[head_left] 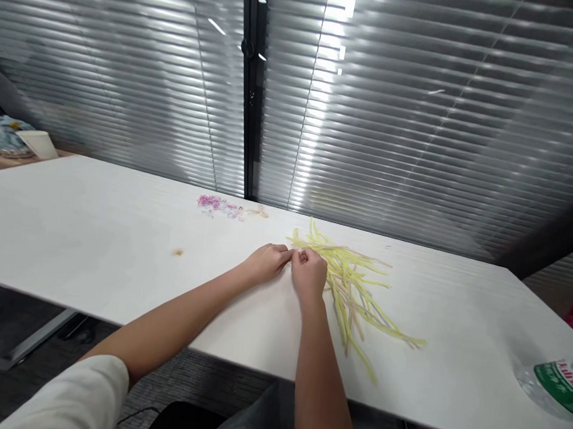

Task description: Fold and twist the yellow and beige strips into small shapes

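Note:
My left hand and my right hand meet at the fingertips, low over the white table. Both are closed in a pinch. Whatever lies between the fingers is too small and too covered to make out. Just beyond and right of my right hand spreads a loose heap of long yellow strands that look like pipe cleaners. Beige strands of the same sort are mixed in, and several ends fan out toward the table's front edge.
The white table bears pink and purple small rings and a beige looped piece at the back. A small tan bit lies left of my hands. A green-labelled bottle is at the right; blinds hang behind.

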A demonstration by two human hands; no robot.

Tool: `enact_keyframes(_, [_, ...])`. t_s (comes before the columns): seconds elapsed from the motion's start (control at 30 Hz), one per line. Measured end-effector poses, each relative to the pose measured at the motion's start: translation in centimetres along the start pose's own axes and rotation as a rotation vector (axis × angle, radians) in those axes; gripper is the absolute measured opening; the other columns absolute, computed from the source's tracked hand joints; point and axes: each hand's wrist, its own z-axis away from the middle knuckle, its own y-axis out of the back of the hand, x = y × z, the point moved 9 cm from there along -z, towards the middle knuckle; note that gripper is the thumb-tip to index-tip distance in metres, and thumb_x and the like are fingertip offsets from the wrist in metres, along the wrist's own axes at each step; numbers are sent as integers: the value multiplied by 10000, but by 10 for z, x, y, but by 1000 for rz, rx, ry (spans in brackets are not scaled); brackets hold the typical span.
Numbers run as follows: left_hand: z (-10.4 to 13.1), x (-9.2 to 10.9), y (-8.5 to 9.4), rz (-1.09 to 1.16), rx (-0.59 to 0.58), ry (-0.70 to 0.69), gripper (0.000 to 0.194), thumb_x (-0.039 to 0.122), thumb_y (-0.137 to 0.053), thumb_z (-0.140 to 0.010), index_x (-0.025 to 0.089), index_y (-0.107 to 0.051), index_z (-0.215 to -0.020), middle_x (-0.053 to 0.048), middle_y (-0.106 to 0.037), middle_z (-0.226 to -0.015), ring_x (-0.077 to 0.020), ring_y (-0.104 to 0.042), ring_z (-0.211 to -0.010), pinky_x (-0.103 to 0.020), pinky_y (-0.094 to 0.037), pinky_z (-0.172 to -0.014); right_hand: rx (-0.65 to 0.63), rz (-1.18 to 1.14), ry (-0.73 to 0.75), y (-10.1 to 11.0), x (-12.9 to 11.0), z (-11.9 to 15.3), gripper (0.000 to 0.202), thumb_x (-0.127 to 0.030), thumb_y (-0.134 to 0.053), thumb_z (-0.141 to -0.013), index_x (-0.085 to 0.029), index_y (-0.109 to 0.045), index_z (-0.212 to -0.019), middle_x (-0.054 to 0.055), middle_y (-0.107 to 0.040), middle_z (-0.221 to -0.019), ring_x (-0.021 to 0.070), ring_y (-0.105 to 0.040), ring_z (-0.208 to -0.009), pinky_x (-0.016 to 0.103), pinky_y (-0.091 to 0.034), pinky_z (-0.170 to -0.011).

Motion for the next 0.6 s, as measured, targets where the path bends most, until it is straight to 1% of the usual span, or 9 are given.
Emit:
enact_keyframes(0.07, [1,-1,7,145,50,30,310,219,-362,-934,155,-633,-1070,-98,-679,-899,-193,-643,-827,-292,-479,-744,20,-131,-53,1,5,-1,263,-319,-519,-802,-196,-536,-570,-10,-548,-565,123,-421,-540,248,-299,-567])
enact_keyframes(0.17, [3,-7,16,382,146,105,357,310,-357,-952,178,-584,-1194,-117,-679,-1092,-214,-638,-994,-323,-478,-865,48,-313,-121,0,10,-3,287,-393,-542,-798,-195,-562,-592,-17,-559,-552,118,-446,-515,240,-339,-563])
enact_keyframes(0.23, [3,-9,13,547,143,147,395,374,-367,-949,194,-550,-1250,-115,-653,-1180,-224,-616,-1067,-343,-466,-917,59,-420,-166,0,13,-3,299,-429,-556,-790,-190,-584,-614,-15,-575,-554,119,-474,-509,237,-365,-561])
enact_keyframes(0.3, [2,-12,5,735,115,208,428,432,-375,-940,197,-532,-1261,-117,-636,-1203,-221,-611,-1057,-352,-482,-896,39,-542,-209,-4,15,-2,300,-448,-566,-779,-182,-608,-648,-6,-600,-573,123,-505,-510,233,-388,-547])
enact_keyframes(0.4, [2,-18,-11,996,92,333,485,527,-394,-913,178,-526,-1222,-114,-639,-1077,-186,-618,-893,-325,-516,-763,-35,-707,-236,-12,12,-2,321,-472,-564,-781,-175,-626,-677,-5,-610,-564,126,-521,-490,229,-399,-507])
enact_keyframes(0.47, [2,-19,-19,1088,96,370,497,578,-404,-891,171,-542,-1139,-71,-617,-896,-149,-584,-757,-296,-499,-691,-86,-748,-223,-18,8,-2,341,-483,-555,-790,-174,-632,-669,-14,-593,-524,124,-505,-460,231,-393,-490])
enact_keyframes(0.5, [2,-19,-20,1107,104,380,489,596,-413,-880,173,-549,-1085,-40,-581,-804,-132,-550,-693,-282,-481,-657,-99,-748,-217,-19,8,-3,339,-482,-560,-788,-171,-647,-685,-12,-598,-524,125,-510,-463,233,-398,-496])
enact_keyframes(0.53, [2,-19,-21,1113,109,390,478,608,-425,-869,175,-550,-1029,-11,-534,-729,-118,-512,-642,-270,-458,-624,-103,-743,-220,-21,8,-3,330,-477,-574,-780,-165,-670,-734,-5,-620,-550,132,-531,-485,237,-411,-513])
enact_keyframes(0.6, [2,-16,-20,1113,109,412,463,623,-447,-851,180,-539,-950,25,-453,-654,-103,-452,-588,-257,-416,-580,-82,-731,-250,-24,13,-4,375,-463,-616,-748,-141,-698,-923,22,-675,-645,154,-589,-566,246,-443,-564])
